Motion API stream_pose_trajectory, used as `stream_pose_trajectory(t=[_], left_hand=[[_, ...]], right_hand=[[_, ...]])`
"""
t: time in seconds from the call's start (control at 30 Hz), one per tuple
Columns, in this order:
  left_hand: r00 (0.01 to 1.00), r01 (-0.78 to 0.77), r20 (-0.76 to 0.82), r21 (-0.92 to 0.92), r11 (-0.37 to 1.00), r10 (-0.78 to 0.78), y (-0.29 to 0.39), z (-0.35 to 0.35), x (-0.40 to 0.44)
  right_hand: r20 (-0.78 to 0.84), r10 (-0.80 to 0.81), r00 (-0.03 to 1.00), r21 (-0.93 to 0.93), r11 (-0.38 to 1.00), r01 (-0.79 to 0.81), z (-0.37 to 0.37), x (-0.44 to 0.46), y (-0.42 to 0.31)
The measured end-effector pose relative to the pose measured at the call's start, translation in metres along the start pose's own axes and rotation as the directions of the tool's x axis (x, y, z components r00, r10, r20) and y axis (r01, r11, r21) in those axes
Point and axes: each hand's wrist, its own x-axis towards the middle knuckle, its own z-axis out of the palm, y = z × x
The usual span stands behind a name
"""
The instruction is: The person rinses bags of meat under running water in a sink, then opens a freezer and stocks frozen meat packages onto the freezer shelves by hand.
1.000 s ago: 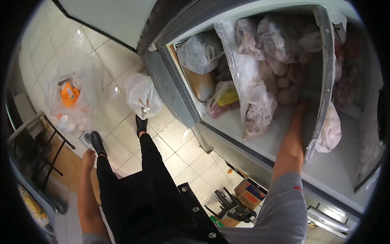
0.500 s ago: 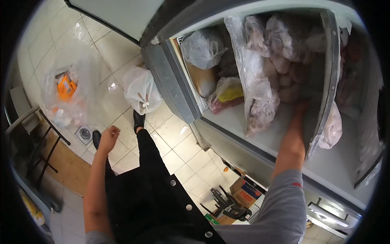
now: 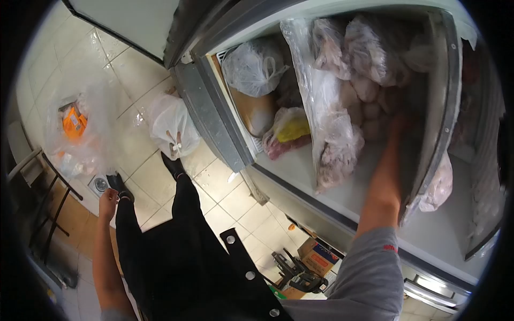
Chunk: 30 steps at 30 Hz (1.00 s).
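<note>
My right arm reaches into an open refrigerator, between two upright shelf panels. My right hand (image 3: 399, 124) is in the shaded back of that compartment, close to pale pieces of raw meat (image 3: 370, 109); its fingers cannot be made out. Beside it are clear bags of pale meat (image 3: 369, 48), and another meat bag (image 3: 338, 152) lies along the left shelf panel (image 3: 306, 80). My left hand (image 3: 108, 203) hangs low over the floor near a drain, fingers curled in, with nothing visible in it.
On the tiled floor stand a tied white bag (image 3: 172, 128) and an open clear bag with an orange packet (image 3: 74, 124). The fridge's grey edge (image 3: 214, 115) and shelf panel (image 3: 447, 107) flank my reach. A metal-legged chair (image 3: 51, 198) is at left, a cardboard box (image 3: 318, 259) below.
My left hand has swung down and to the left. My right hand stays deep in the compartment, and the view has shifted slightly.
</note>
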Motion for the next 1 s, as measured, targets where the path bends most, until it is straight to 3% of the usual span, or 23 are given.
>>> stream_pose_trajectory(t=[0.03,0.17,0.23,0.27,0.3,0.53,0.73,0.77,0.83,0.97,1.0], left_hand=[[1.0,-0.004,0.0,-0.092,0.996,0.004,0.002,0.01,0.01],[1.0,-0.018,-0.017,-0.176,0.984,0.015,0.0,0.057,0.027],[0.996,0.019,0.092,-0.158,0.987,-0.004,-0.008,0.077,0.026],[0.995,-0.059,0.078,-0.041,0.997,0.062,-0.01,0.084,0.022],[0.995,-0.06,0.08,-0.044,0.997,0.063,-0.012,0.09,0.018],[0.991,0.07,0.107,0.058,0.996,-0.076,-0.029,0.104,-0.004],[0.999,0.005,0.035,0.057,0.998,-0.007,-0.053,0.09,-0.002],[0.999,0.007,0.031,0.056,0.998,-0.009,-0.053,0.087,-0.001],[1.0,0.013,0.02,0.038,0.999,-0.014,-0.05,0.08,0.002],[1.0,0.003,0.005,0.048,0.999,-0.003,-0.041,0.069,0.003],[1.0,0.004,0.004,0.053,0.999,-0.004,-0.043,0.067,0.002]], right_hand=[[-0.051,0.006,0.999,0.001,1.0,-0.006,0.005,0.008,0.0],[0.067,0.172,0.983,0.261,0.948,-0.184,0.014,0.018,-0.004],[0.163,0.111,0.98,0.215,0.966,-0.145,0.018,0.015,0.002],[0.213,0.071,0.974,0.195,0.974,-0.114,0.02,0.014,0.004],[0.264,0.038,0.964,0.181,0.98,-0.088,0.021,0.013,0.008],[0.526,-0.068,0.848,0.165,0.986,-0.023,0.011,0.026,0.019],[0.535,0.0,0.845,0.209,0.969,-0.132,-0.095,0.032,-0.009],[0.533,-0.003,0.846,0.213,0.968,-0.131,-0.09,0.031,-0.009],[0.466,-0.037,0.884,-0.025,0.998,0.055,-0.067,0.031,0.001],[0.393,-0.049,0.918,0.065,0.998,0.025,-0.006,0.019,0.018],[0.316,-0.119,0.941,0.135,0.988,0.08,0.009,0.016,0.021]])
